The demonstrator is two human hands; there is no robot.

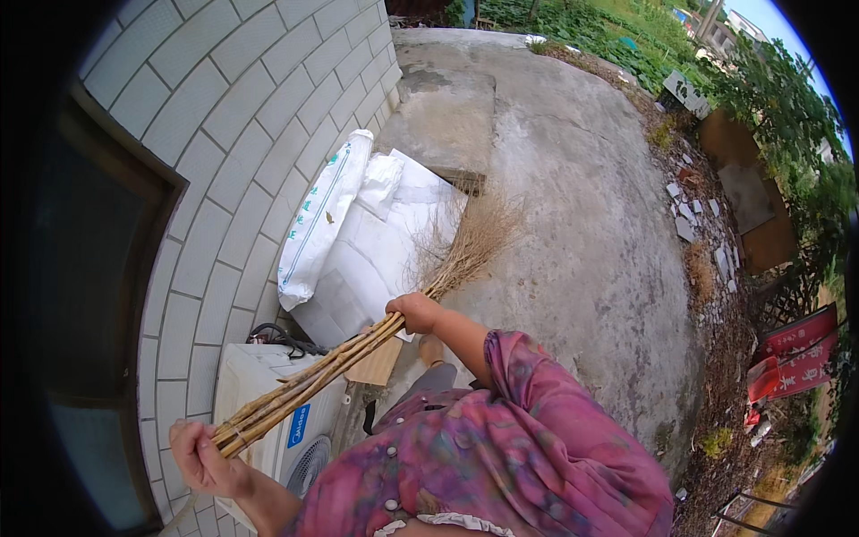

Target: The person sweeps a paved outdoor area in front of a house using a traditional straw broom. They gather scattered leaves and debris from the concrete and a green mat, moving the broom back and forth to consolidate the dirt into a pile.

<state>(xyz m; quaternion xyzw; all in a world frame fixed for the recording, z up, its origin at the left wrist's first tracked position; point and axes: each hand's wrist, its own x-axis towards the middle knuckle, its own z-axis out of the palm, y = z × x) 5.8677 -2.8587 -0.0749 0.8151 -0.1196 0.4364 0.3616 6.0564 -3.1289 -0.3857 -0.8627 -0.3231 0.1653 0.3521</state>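
Observation:
A broom (313, 376) made of bundled bamboo stalks with a bushy twig head crosses in front of me, from lower left to upper right. My left hand (208, 461) is closed round the butt end of its stalks, at the lower left. Farther up, my right hand (414, 314) grips the bundle just below where the twigs spread out. The twig head (479, 237) fans out over the concrete and the edge of some white sheets (376, 246). Whether its tips touch the ground I cannot tell.
A white air-conditioner unit (255, 380) stands by the tiled wall (228, 179) on my left. A rolled white sack (327, 215) leans against that wall. Concrete ground (582, 224) stretches ahead and right. Rubble (689, 210), boards (743, 192) and a red sign (796, 353) line the right edge.

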